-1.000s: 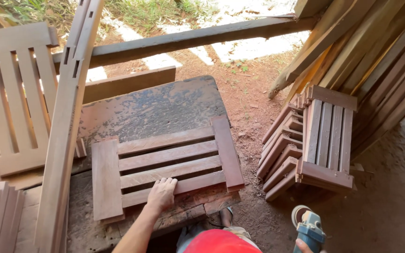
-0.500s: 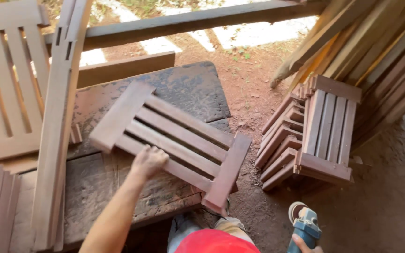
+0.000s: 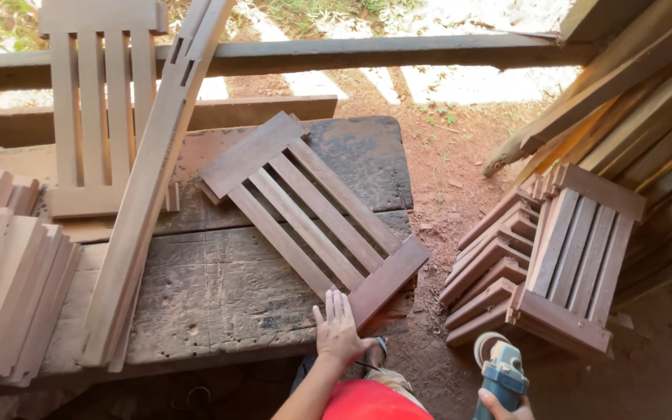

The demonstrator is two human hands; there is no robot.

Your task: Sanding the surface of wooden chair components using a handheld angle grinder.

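I'm pressing my flat, open left hand on the reddish slatted wooden panel lying skewed at the worn workbench's front edge, my right hand gripping the blue angle grinder, sanding not yet underway.

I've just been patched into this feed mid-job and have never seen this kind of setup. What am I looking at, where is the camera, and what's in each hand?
There is no machine here: a person works with two bare hands, and the one camera sits on their head, looking down. So the arms enter from the bottom edge.

The left hand lies flat on a worn wooden bench, its fingers touching the near end of a slatted wooden panel that lies at an angle across the bench. The right hand, low at the bottom edge, grips a blue power tool with a round head, probably a sander or grinder; it is off the bench.

Also there: a long plank leaning over the bench, a second slatted panel behind it, cut boards on the left, and a stack of finished panels on the ground to the right.
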